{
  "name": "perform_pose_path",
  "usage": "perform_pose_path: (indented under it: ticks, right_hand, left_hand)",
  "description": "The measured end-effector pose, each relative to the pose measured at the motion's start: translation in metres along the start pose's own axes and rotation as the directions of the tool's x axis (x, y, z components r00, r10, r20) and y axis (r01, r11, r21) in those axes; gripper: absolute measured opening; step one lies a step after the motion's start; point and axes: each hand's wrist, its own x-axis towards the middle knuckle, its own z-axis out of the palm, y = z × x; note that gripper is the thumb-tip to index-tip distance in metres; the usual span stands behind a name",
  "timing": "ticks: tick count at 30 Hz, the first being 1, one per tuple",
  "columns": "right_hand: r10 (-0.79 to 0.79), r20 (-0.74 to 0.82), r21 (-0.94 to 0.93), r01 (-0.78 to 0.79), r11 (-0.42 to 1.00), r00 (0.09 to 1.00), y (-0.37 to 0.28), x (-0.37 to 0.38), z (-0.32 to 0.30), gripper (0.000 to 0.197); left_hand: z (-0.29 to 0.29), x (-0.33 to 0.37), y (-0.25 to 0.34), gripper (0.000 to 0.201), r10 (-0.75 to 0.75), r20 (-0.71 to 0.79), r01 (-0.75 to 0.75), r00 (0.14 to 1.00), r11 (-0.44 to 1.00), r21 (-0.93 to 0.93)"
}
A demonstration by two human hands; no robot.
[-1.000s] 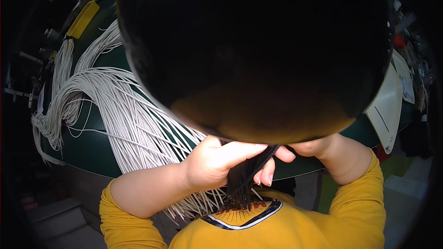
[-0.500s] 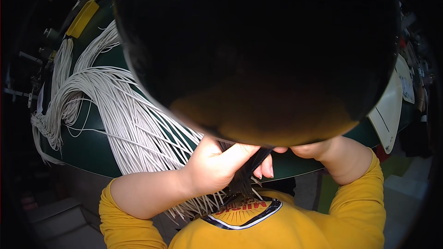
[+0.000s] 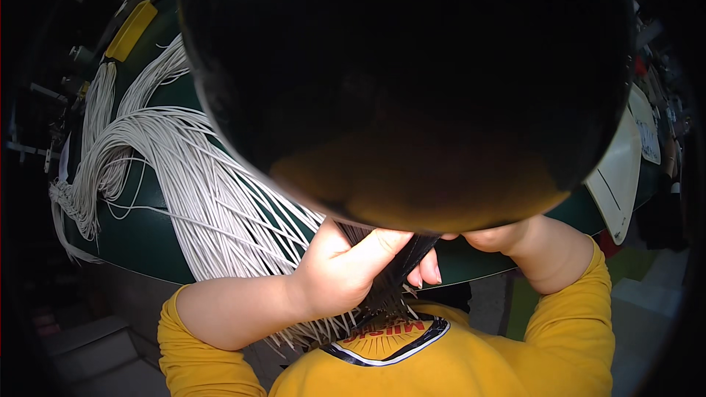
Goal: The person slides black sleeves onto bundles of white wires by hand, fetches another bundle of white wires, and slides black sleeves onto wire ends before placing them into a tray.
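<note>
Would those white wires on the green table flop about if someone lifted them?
Probably: the white wires bend in loose curves over the green table, so they should droop. Each strand looks thin, hence likely light alone. They may snag, since many cross one another.

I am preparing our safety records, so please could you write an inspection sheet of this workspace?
Surface: dark green table, partly covered.
Job's things: black strands; white cables.
Clutter: yellow tray at far left; pale board at right.
Hands: left hand grips the black strands; right hand is partly hidden, its grip unclear.
Cables: the white ones fan across the table's left side, ends past the near edge.
Surroundings: large dark rounded shape blocks the middle; edges too dim to judge.
</note>
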Motion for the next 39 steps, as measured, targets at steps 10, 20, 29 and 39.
perform_pose_path:
  ticks: [10,20,29,39]
  right_hand:
    - [0.322,0.066,0.137,-0.328,0.935,0.945,0.004,-0.005,-0.004,0.009]
    - [0.286,0.120,0.363,-0.310,0.879,0.951,-0.005,0.001,-0.004,0.011]
    - [0.160,-0.062,0.366,-0.127,0.922,0.985,0.013,0.002,-0.017,0.013]
    - [0.190,-0.413,0.354,-0.035,0.934,0.891,0.012,0.030,-0.072,0.016]
  left_hand:
    - [-0.003,0.000,0.004,0.023,-0.064,0.072,0.070,0.995,0.995,-0.073]
    - [-0.003,0.000,0.001,0.024,-0.045,0.031,0.046,0.999,0.998,-0.039]
    - [0.004,0.006,0.004,0.030,-0.151,0.029,0.153,0.988,0.984,-0.088]
    - [-0.005,0.005,-0.002,0.027,-0.207,-0.052,0.195,0.977,0.966,-0.171]
